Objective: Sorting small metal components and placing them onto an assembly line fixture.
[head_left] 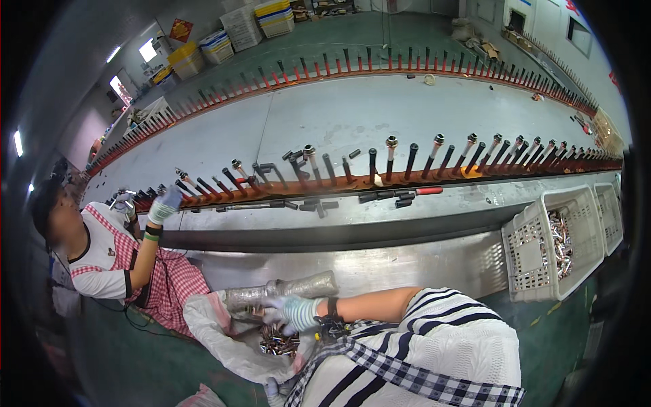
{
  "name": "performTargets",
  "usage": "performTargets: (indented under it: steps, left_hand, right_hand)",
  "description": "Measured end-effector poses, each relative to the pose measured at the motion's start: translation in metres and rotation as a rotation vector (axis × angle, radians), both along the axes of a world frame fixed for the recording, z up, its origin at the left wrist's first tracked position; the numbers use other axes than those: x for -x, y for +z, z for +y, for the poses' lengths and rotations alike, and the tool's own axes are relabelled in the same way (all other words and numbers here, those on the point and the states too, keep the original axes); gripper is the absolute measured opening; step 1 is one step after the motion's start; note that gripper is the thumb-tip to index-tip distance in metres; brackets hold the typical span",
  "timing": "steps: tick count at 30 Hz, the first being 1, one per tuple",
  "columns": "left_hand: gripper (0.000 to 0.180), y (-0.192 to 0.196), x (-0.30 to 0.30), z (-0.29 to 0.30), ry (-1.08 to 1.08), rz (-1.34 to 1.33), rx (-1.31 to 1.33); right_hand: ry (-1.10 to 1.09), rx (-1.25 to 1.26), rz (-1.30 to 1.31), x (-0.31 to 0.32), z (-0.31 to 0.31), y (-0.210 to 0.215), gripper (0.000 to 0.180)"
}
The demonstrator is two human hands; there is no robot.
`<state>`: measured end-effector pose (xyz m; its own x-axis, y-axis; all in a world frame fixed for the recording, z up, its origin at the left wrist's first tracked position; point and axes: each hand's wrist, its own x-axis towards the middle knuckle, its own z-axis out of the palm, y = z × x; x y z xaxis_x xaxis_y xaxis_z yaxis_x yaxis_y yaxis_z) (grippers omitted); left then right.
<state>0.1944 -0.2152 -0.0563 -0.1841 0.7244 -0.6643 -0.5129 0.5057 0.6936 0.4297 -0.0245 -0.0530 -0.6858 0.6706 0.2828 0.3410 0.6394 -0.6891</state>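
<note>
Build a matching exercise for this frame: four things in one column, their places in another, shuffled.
Things:
1. white basket
2. open sack
3. yellow crates
4. red-tipped tool

Places:
A. far floor, top of picture
B. lying on the steel ledge below the pegs
C. hung on the bench's right side
D. under the person's gloved hand

Pairs: 1-C, 2-D, 3-A, 4-B

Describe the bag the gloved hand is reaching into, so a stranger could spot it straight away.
Below the long grey metal workbench, at the wearer's lap, lies a crumpled white plastic sack. The gloved right hand reaches into its open mouth, and it alone holds small shiny metal parts.
</note>
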Motion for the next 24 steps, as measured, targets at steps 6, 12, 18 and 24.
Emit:
performTargets:
  steps: [6, 12, 18, 24]
  left_hand:
    - [0.033, -0.001, 0.018, -0.009, 0.017, 0.012, -0.001]
    - [0.032, 0.000, 0.007, 0.002, -0.006, 0.017, -0.015]
    - [0.032, 0.001, -0.009, 0.015, -0.054, 0.009, -0.025]
    - [0.031, 0.010, 0.024, 0.002, 0.060, 0.003, -0.104]
  right_hand:
    - [-0.579, -0.074, 0.346, -0.060, 0.017, -0.002, 0.064]
    - [-1.637, -0.545, 0.709, -0.227, 0.050, 0.044, 0.072]
    - [-1.363, -0.233, 1.043, -0.308, 0.101, 0.072, 0.026]
    - [-1.061, -0.616, 1.372, -0.300, 0.071, 0.034, 0.045]
